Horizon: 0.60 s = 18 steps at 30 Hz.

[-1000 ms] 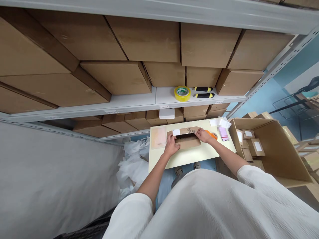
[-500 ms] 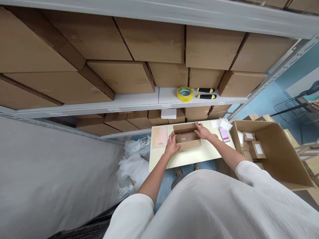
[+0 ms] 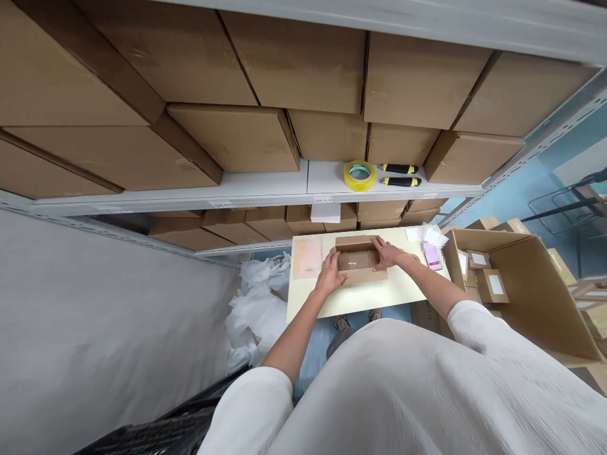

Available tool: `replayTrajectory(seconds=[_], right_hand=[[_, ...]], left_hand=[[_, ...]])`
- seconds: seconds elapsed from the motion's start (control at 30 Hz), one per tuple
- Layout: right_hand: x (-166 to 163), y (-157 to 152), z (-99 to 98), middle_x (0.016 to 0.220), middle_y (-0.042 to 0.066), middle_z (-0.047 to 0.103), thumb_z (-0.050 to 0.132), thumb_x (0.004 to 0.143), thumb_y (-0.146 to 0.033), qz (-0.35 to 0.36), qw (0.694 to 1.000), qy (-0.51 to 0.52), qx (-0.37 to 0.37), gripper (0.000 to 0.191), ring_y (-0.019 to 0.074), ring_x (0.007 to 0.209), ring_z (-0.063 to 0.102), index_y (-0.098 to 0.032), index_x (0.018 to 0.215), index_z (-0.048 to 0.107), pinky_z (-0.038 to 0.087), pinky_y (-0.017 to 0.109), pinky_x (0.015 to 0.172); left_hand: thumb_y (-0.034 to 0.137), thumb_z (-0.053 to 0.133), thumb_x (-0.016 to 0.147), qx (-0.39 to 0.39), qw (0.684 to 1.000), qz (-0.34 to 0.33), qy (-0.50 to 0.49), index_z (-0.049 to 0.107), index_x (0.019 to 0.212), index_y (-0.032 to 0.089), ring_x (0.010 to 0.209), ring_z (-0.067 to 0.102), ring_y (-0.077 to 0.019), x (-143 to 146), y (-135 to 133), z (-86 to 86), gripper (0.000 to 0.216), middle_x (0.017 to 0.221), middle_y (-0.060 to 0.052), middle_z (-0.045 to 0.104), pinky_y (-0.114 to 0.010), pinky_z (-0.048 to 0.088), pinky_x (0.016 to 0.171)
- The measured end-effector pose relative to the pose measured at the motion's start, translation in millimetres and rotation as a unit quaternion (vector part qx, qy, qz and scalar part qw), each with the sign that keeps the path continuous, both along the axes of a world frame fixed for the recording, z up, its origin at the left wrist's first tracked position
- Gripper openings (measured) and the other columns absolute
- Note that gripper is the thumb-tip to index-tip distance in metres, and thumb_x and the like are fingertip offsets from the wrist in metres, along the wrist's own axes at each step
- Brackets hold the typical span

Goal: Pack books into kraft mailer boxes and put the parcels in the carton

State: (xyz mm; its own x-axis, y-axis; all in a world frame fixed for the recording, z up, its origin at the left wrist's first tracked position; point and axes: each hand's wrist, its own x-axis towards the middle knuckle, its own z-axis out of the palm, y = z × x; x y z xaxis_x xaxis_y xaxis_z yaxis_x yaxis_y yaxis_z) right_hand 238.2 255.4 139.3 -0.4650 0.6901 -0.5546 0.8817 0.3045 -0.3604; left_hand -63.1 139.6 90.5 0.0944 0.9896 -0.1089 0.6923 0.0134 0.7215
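A small brown cardboard box (image 3: pixel 359 262) sits on a pale yellow table (image 3: pixel 360 298). My left hand (image 3: pixel 331 273) presses against the box's left side with fingers curled over its edge. My right hand (image 3: pixel 387 253) holds the box's right side, fingers folded over the top. The box's top flaps are folded in, with a small mark on the middle. A translucent pinkish bag (image 3: pixel 308 256) lies flat on the table left of the box.
A phone (image 3: pixel 432 255) and white papers lie at the table's right end. A large open carton (image 3: pixel 521 284) with labelled small boxes stands to the right. A yellow tape roll (image 3: pixel 359 175) and two black-yellow knives (image 3: pixel 401 175) rest on the shelf among stacked cartons. White wrapping (image 3: pixel 256 303) is heaped on the floor left.
The box's far flap with its white label was folded away, the box stood open, and now its flaps are folded in under both hands. The view shifted slightly.
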Motion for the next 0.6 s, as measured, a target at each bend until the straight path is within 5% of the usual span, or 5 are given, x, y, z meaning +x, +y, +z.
replayTrajectory(seconds=[0.2, 0.4, 0.6], right_hand=[[-4, -3, -1.4, 0.186, 0.010, 0.003, 0.091, 0.064, -0.066, 0.007, 1.000, -0.012, 0.007, 0.151, 0.0483, 0.153, 0.039, -0.031, 0.179, -0.002, 0.045, 0.057, 0.120], [-8, -3, 8.5, 0.186, 0.010, 0.004, 0.088, 0.067, -0.068, 0.015, 0.999, -0.039, 0.009, 0.149, 0.0487, 0.153, 0.040, -0.032, 0.178, -0.005, 0.047, 0.057, 0.119], [-10, -8, 15.1, 0.186, 0.009, -0.003, 0.089, 0.071, -0.066, 0.009, 0.998, -0.067, 0.010, 0.150, 0.0495, 0.157, 0.038, -0.035, 0.177, -0.011, 0.047, 0.057, 0.119]], left_hand=[[0.040, 0.064, 0.098, 0.033, 0.995, 0.058, -0.070, 0.051, 0.153, 0.020, 0.148, 0.054, -0.0335, -18, 2, -1.9, 0.060, 0.157, -0.018, 0.055, -0.052, 0.046, 0.124], [0.032, 0.052, 0.102, -0.094, 0.953, 0.284, -0.046, 0.059, 0.138, 0.023, 0.120, 0.072, -0.0233, -72, 23, -9.0, 0.038, 0.134, -0.011, 0.073, -0.039, 0.055, 0.109], [0.040, 0.068, 0.090, -0.192, 0.908, 0.371, 0.024, 0.061, 0.134, 0.017, 0.135, 0.064, -0.0404, -116, 29, -29.7, 0.050, 0.134, -0.021, 0.071, -0.055, 0.050, 0.114]])
